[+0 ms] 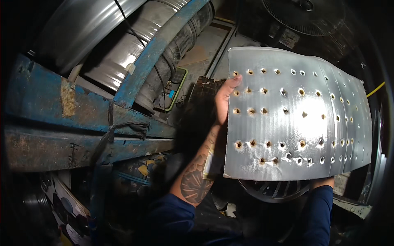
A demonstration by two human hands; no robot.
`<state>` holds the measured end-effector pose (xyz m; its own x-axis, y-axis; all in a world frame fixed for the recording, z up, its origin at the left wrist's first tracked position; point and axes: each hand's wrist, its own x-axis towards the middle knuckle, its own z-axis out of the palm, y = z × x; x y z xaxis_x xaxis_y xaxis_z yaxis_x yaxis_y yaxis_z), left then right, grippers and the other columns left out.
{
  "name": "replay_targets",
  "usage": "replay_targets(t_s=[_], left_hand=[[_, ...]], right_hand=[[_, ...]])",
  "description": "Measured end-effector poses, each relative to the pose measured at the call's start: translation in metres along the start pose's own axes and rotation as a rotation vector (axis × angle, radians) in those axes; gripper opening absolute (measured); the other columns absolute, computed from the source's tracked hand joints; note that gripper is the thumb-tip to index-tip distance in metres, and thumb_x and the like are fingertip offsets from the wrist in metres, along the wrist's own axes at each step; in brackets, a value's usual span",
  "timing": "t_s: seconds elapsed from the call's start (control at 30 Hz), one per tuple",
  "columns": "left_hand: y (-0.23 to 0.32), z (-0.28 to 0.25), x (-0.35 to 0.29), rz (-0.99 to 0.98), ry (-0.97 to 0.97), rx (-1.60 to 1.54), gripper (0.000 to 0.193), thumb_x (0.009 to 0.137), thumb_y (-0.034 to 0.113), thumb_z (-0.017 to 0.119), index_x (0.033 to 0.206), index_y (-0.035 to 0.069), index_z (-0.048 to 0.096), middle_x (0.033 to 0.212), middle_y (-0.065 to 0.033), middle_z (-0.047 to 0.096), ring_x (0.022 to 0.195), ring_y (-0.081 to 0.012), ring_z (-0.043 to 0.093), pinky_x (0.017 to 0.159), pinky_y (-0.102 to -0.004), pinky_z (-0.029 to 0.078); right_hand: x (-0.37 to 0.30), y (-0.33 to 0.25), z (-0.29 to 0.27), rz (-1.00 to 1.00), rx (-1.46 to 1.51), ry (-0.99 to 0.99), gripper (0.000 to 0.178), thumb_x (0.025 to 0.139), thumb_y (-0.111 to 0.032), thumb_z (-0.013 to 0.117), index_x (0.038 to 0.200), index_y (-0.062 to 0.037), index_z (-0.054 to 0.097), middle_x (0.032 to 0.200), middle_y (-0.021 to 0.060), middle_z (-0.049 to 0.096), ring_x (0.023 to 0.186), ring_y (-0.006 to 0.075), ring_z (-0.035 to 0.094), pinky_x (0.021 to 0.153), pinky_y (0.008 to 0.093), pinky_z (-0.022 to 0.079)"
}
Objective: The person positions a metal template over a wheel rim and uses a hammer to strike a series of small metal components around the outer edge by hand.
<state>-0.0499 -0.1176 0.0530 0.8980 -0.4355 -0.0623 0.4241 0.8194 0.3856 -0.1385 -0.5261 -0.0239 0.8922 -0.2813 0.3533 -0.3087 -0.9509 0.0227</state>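
A silver-coated cardboard sheet [295, 131] with rows of ragged punched holes is held up on the right, its shiny face toward me. Brown cardboard shows in many of the holes. The sheet bends along creases toward its right side. My left hand [225, 96] grips its left edge, thumb on the front face and the other fingers hidden behind it. From below, my right forearm [320, 205] reaches up behind the lower right edge; only the wrist shows and the hand is concealed by the sheet. Just under the bottom edge, a dark spoked round object [283, 197] is partly visible.
Blue worn metal beams [53, 106] cross the left, a dark cloth strip [113, 131] tied round one. Beyond them lie large shiny metal drums [119, 53]. A fan [305, 12] stands at the far right, and a green-rimmed tray [178, 88] rests on the floor.
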Motion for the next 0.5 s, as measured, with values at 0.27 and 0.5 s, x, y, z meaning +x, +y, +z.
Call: replay_targets(t_s=[0.27,0.5], left_hand=[[0.004,-0.005,0.001,-0.016,-0.001,-0.023,0.035,0.094,0.033,0.061,0.114,0.005,0.064,0.107,-0.0070,0.068,0.099,-0.0178,0.065,0.089,-0.0349,0.053],[0.028,-0.049,0.015,0.225,0.142,0.157,0.032,0.096,0.026,0.056,0.118,0.003,0.063,0.115,-0.0113,0.066,0.108,-0.0209,0.062,0.095,-0.0362,0.050]], right_hand=[[0.006,-0.005,-0.002,-0.021,-0.008,-0.009,0.036,0.084,-0.028,0.062,0.115,-0.0098,0.069,0.141,0.0108,0.050,0.130,0.0307,0.048,0.101,0.0616,0.036],[0.029,-0.018,0.004,-0.059,-0.043,0.006,0.038,0.084,-0.030,0.061,0.116,-0.0093,0.068,0.143,0.0111,0.049,0.132,0.0314,0.047,0.102,0.0613,0.036]])
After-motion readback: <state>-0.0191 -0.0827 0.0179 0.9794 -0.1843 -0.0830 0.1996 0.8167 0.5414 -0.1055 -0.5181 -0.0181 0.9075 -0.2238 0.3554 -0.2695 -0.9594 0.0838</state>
